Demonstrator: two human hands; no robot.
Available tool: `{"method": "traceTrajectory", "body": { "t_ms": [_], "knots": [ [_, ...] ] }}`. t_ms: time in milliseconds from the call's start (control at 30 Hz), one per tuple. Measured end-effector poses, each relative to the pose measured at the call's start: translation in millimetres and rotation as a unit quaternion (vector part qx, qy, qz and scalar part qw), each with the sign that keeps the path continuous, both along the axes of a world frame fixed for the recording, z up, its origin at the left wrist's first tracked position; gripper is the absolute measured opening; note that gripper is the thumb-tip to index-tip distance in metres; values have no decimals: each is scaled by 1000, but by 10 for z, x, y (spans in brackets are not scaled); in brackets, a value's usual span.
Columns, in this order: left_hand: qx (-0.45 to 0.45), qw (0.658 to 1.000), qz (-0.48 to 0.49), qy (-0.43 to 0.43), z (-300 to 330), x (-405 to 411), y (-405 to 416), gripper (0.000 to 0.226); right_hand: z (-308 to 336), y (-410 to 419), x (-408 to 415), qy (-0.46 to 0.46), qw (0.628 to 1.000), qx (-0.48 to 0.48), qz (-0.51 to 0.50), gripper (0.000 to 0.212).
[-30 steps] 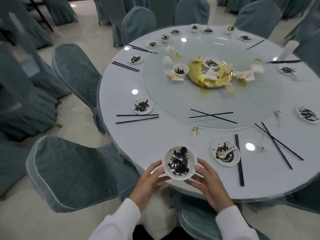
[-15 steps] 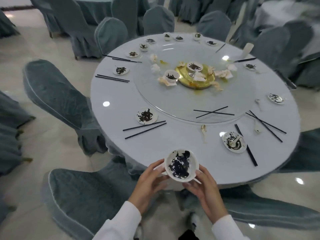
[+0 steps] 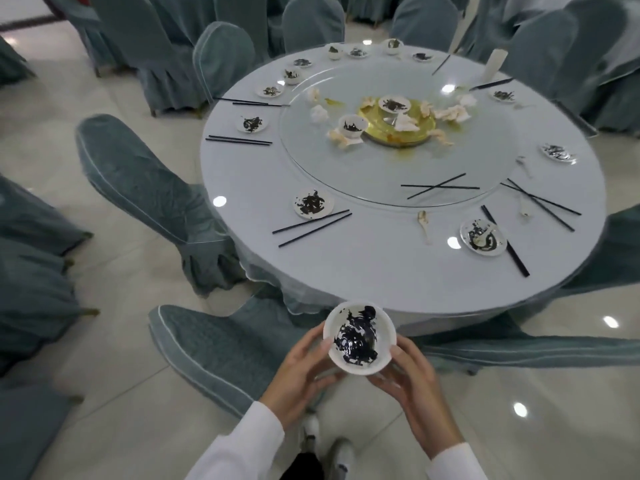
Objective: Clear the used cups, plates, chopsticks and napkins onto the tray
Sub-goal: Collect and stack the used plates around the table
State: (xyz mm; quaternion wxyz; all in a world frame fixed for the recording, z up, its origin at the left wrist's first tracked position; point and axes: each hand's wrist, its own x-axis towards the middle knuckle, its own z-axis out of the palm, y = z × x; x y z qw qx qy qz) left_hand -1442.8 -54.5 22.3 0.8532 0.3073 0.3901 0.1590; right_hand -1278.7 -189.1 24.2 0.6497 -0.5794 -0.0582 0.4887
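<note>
near table edge (image 3: 381,282) bare | plate (image 3: 313,203), chopsticks (image 3: 313,227) left; spoon (image 3: 423,220) ahead; chair (image 3: 221,351) below-left

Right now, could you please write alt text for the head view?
Both hands, left and right, hold a sauce-smeared white bowl off the edge of a round banquet table still strewn with dirty plates, black chopsticks and crumpled napkins.

A banquet hall: round table (image 3: 381,271), turntable (image 3: 346,174), covered chairs (image 3: 145,188).
</note>
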Motion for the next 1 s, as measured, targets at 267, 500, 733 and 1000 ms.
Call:
{"method": "traceTrajectory", "body": {
  "t_ms": [267,500,733,1000],
  "knots": [
    [23,1000,13,15,169,-822,74,62,67,179,-717,-15,999,-15,41,36],
    [117,993,-3,30,300,-1563,764,57,138,880,-1439,-43,998,-7,47,48],
    [76,997,5,-1,214,-2731,1812,42,162,1788,-2746,-49,999,-18,8,46],
    [63,998,17,-17,176,-3490,2543,55,241,2682,-3488,-55,998,-34,9,42]
  ]
}}
